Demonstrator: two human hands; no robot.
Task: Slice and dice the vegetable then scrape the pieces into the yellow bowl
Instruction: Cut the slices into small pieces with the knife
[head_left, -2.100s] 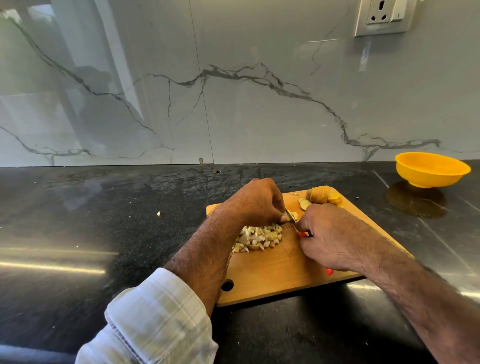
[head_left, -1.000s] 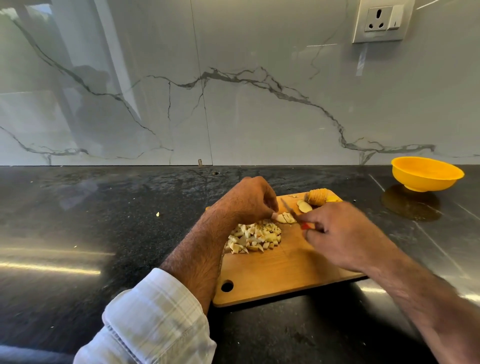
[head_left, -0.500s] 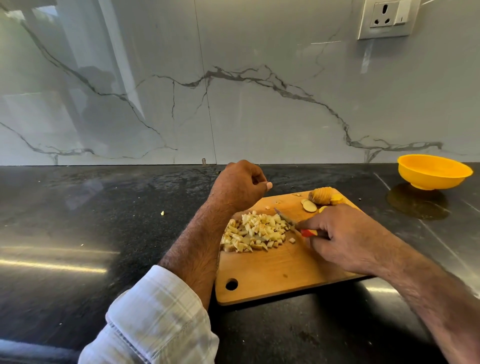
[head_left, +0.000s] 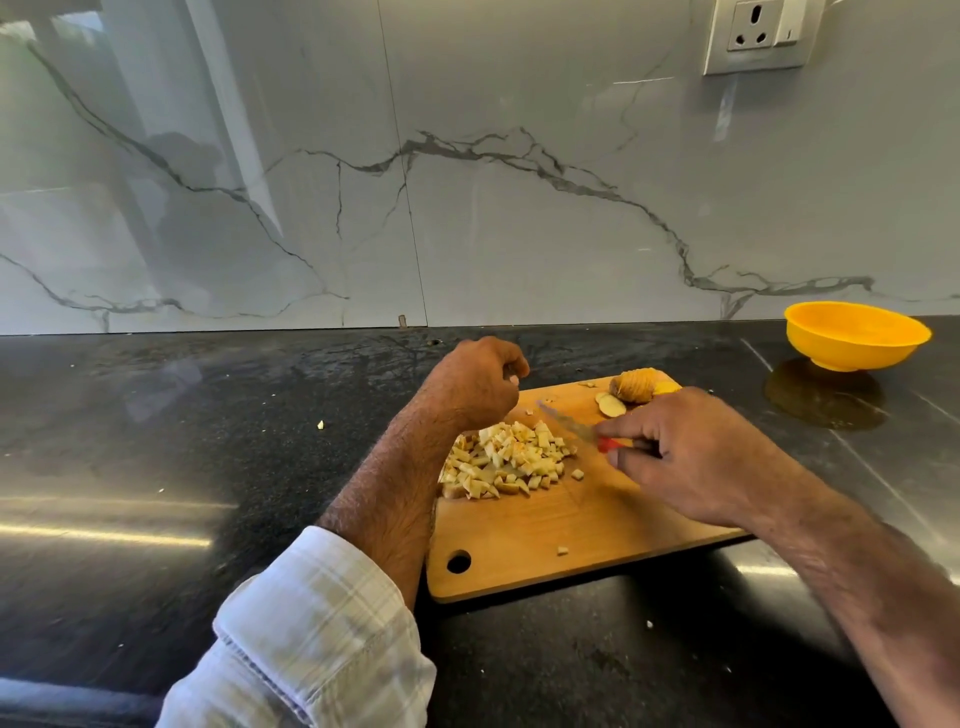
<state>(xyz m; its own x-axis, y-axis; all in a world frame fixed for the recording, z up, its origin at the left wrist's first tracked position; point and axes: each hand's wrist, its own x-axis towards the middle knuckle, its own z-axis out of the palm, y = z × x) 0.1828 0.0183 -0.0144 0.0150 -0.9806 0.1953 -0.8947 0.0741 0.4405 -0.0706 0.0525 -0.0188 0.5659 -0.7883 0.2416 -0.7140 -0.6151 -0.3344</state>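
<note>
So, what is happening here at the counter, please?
A person is dicing a vegetable on a wooden cutting board. The right hand holds a small knife beside the pile of diced pieces. The left hand is raised above the board's far left edge, fingers curled, holding nothing visible. A sliced chunk waits at the board's far end. The yellow bowl stands apart on the right, seemingly empty.

No readable text, label, brand, number or sign anywhere in view.
</note>
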